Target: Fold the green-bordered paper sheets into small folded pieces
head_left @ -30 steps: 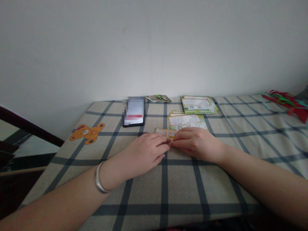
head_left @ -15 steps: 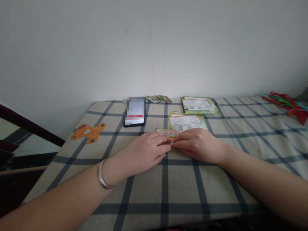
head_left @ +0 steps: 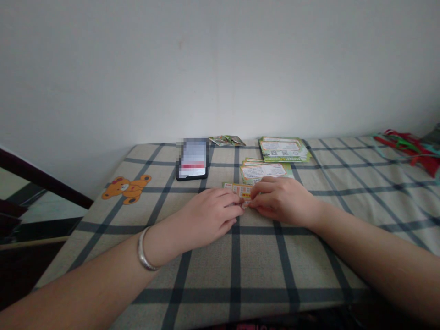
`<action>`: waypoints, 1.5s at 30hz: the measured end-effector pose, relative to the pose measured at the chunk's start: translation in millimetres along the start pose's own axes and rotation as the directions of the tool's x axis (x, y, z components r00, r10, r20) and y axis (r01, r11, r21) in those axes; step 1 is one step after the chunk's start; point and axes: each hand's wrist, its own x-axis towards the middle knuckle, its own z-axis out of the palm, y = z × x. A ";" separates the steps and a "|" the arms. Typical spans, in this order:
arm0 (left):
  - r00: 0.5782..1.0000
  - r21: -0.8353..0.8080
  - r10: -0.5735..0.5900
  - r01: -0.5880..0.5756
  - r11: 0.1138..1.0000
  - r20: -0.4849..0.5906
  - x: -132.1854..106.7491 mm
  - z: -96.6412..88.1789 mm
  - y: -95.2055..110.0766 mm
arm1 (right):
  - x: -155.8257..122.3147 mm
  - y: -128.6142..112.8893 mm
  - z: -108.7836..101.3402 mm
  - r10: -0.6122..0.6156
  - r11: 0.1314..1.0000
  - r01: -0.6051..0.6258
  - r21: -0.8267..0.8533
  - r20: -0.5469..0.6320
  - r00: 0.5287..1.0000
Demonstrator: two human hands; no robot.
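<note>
The right hand (head_left: 284,200) edged forward, fingers half-curled over the card (head_left: 238,189), hold unclear.

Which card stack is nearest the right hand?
The front stack, partly hidden behind the right hand; the other stack lies farther back, near the wall.

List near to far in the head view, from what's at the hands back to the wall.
Orange-patterned card at the fingers of the left hand and right hand → nearer card stack → farther card stack → wall. Phone left out: overlaps both stacks in depth.
</note>
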 end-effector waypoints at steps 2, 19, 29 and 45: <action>1.000 -0.009 0.002 -0.002 1.000 -0.005 -0.1 0.3 -0.1 | -2.4 2.2 -1.5 0.019 1.000 -0.019 -0.016 0.005 1.000; 1.000 -0.001 0.011 -0.011 1.000 -0.002 -2.0 -1.3 -1.4 | -6.5 5.3 -8.0 0.138 0.982 -0.125 -0.144 0.083 0.987; 1.000 -0.057 0.023 -0.023 0.998 -0.004 -2.3 -3.8 -5.3 | -6.1 3.3 -7.4 0.077 0.968 -0.055 -0.247 0.081 0.994; 1.000 -0.028 0.001 -0.001 1.000 0.012 -3.2 -2.8 -4.8 | -5.6 6.2 -5.4 0.103 0.979 -0.095 -0.180 0.038 0.994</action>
